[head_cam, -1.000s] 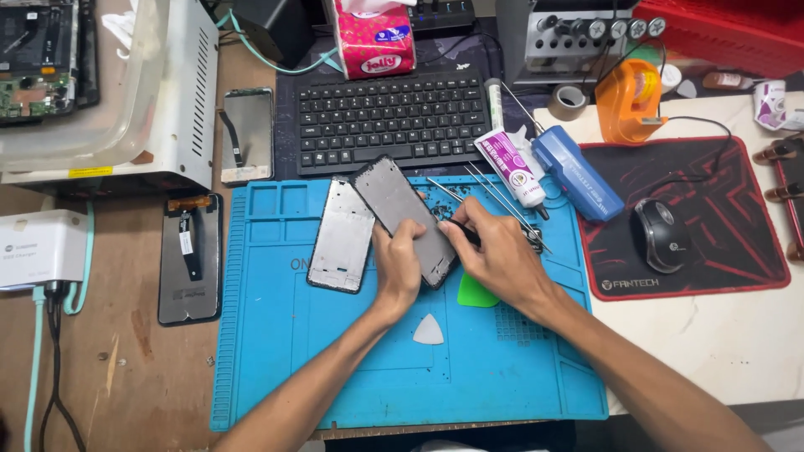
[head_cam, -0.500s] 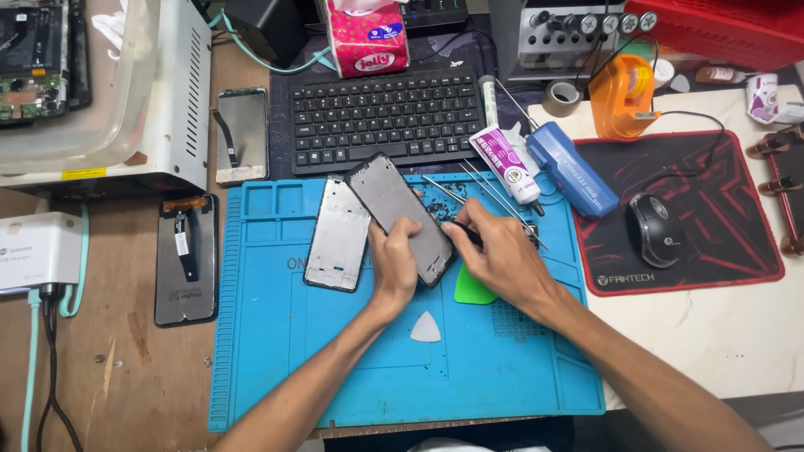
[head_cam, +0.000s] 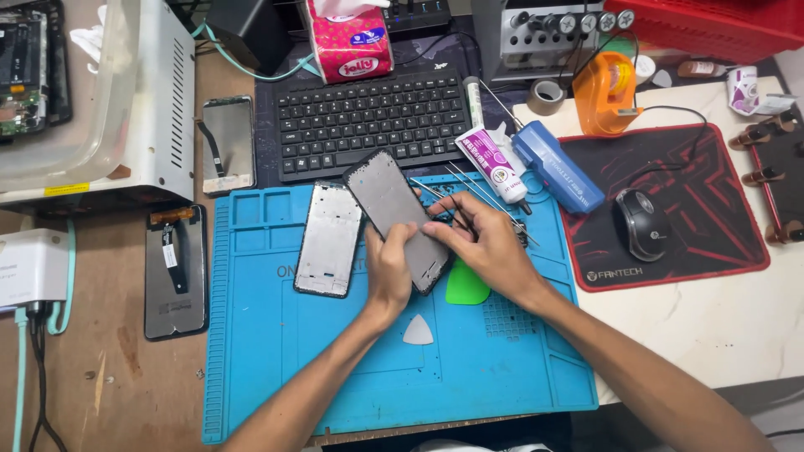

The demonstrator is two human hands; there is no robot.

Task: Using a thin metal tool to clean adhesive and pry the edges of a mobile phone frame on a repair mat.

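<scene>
Above blue mat (head_cam: 276, 368) top edge: left hand (head_cam: 389, 272) grips dark phone screen (head_cam: 398, 219) lower end, long axis slanting up-left; right hand (head_cam: 486, 243) pinches its right edge.

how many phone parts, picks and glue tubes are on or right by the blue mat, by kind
Phone screens and frames: 4 — dark screen held in left hand and right hand, grey frame, two panels left of the blue mat
Picks: 2 — green, white
Glue tubes: 1
Total: 7
</scene>
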